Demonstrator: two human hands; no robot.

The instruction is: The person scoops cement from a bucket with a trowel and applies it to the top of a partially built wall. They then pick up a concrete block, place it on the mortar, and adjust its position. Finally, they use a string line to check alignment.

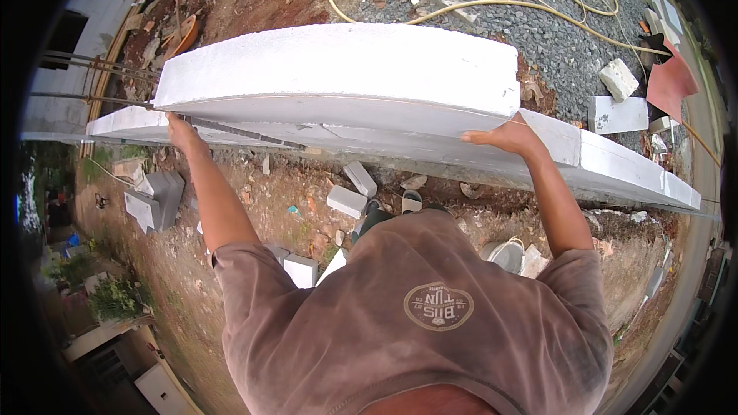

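Note:
A large white lightweight concrete block (338, 61) spans between my two hands, above a low wall (619, 165) of similar white blocks. Whether it hangs free or touches the wall's top, I cannot tell. My left hand (181, 134) grips the block's lower left end, with most of its fingers hidden. At the right end, my right hand (509, 137) holds the block's corner; its thumb lies along the near face while the other fingers are out of sight. Thin steel bars (115, 69) stick out by the block's left end.
Behind the wall lie grey gravel (565, 50), a yellowish hose (500, 2), a reddish sheet (672, 86) and an orange object (184, 35). On my side, cut blocks (347, 200), grey blocks (156, 201) and a bucket (505, 256) stand on rubble-strewn dirt near my feet.

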